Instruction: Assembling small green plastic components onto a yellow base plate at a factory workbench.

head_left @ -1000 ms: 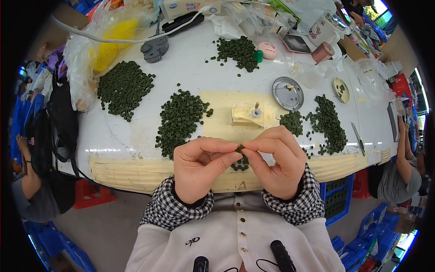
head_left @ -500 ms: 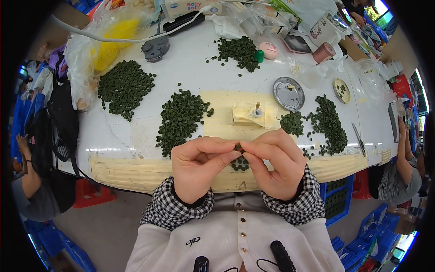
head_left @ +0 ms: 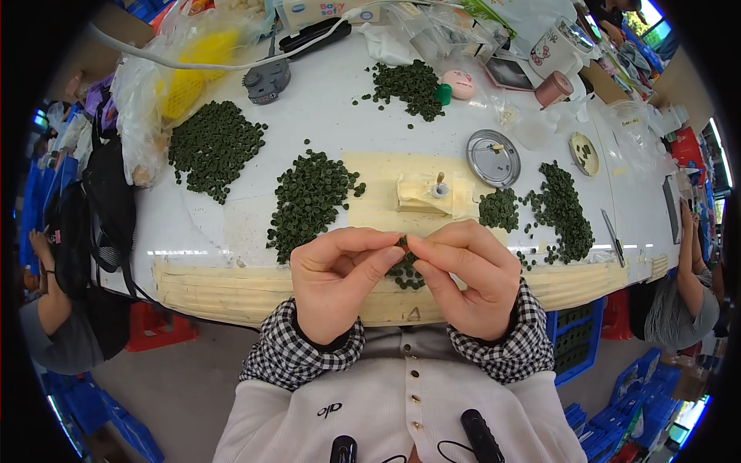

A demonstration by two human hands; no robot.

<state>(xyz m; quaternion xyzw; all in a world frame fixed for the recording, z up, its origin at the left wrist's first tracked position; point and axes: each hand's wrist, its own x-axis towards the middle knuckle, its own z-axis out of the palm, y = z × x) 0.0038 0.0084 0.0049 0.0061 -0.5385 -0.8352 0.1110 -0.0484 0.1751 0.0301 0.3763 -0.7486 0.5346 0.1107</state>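
Note:
My left hand (head_left: 333, 282) and my right hand (head_left: 477, 278) meet fingertip to fingertip above the table's near edge. Between the left thumb and index finger shows a small dark green round piece (head_left: 402, 241). The right thumb and index finger are pinched against it from the other side; how much each hand grips is partly hidden. Below the fingertips lies a little heap of like green pieces (head_left: 409, 279), partly covered by my hands. Just beyond stands a block wrapped in cream tape (head_left: 421, 197) with a small upright peg (head_left: 440, 188).
Green pieces lie in heaps at the left (head_left: 214, 147), centre left (head_left: 309, 197), back (head_left: 409, 85) and right (head_left: 562, 216). A round metal lid (head_left: 494, 158), a small dish (head_left: 584, 153) and a slim knife-like tool (head_left: 614, 238) lie to the right. Co-workers sit at both sides.
The green piece shows more plainly between my fingertips, which have shifted slightly. The heap beneath is a little more exposed. Otherwise both hands keep their place.

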